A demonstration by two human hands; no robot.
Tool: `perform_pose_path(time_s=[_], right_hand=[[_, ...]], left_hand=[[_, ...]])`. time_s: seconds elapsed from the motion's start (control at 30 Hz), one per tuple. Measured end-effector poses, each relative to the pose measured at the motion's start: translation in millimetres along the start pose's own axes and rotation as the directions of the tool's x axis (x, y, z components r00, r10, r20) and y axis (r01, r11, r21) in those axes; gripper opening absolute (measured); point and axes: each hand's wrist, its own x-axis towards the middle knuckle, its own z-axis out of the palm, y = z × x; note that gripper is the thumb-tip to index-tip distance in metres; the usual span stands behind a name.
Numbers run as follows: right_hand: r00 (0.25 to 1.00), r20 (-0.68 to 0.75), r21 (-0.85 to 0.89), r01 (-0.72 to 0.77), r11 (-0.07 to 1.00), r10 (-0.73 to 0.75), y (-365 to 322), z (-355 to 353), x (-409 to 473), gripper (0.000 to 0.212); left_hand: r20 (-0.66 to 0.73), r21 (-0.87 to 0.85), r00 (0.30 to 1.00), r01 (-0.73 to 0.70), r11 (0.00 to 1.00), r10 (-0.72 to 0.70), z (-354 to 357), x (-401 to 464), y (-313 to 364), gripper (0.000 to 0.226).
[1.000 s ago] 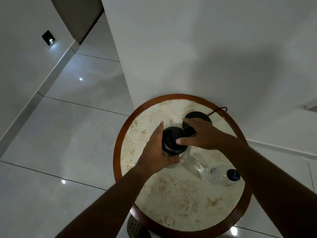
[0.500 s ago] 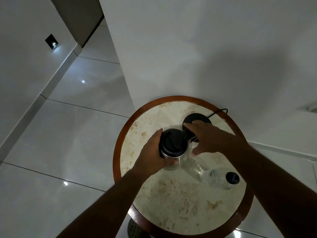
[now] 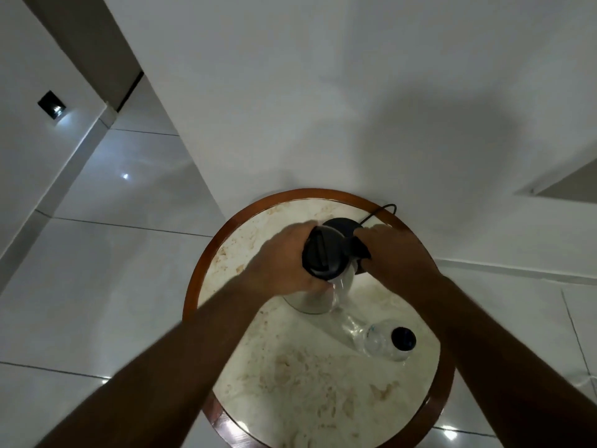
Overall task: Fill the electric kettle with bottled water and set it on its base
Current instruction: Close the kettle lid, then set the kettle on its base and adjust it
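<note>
Your left hand [image 3: 284,263] wraps the kettle [image 3: 323,257] body; your right hand [image 3: 392,253] closes on its handle side. The kettle, lid shut, is held just in front of the base [image 3: 342,225], which sits at the far edge of the table [image 3: 193,286] with its cord [image 3: 381,211] trailing off. The bottle [image 3: 384,342], capped, lies on its side near the right rim. The step in hand looks like seating: next, centre the kettle over the base and lower it level until it settles.
</note>
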Motion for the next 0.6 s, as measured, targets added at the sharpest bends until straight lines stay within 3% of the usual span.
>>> perform_pose_path(time_s=[0.1,0.2,0.3,0.43,0.6], right_hand=[[0.997,-0.072,-0.014,-0.026,1.000,0.025,18,-20,4,0.017],[0.984,-0.170,-0.004,-0.048,0.999,0.047,40,-36,16,0.015],[0.983,-0.167,-0.037,-0.088,0.995,0.081,62,-36,33,0.001],[0.987,-0.111,-0.023,-0.123,0.992,0.119,76,-19,46,0.007],[0.979,-0.163,-0.049,-0.131,0.990,0.121,85,-9,53,0.011]], left_hand=[[0.057,0.008,0.992,-0.113,0.994,0.113,-23,28,21,0.085],[0.071,0.065,0.988,-0.144,0.987,0.139,-36,62,37,0.085],[0.062,0.092,0.990,-0.129,0.987,0.124,-32,91,45,0.096],[0.086,0.072,0.991,-0.104,0.992,0.098,-14,108,41,0.093],[0.074,0.039,0.990,-0.119,0.992,0.116,-2,118,34,0.101]])
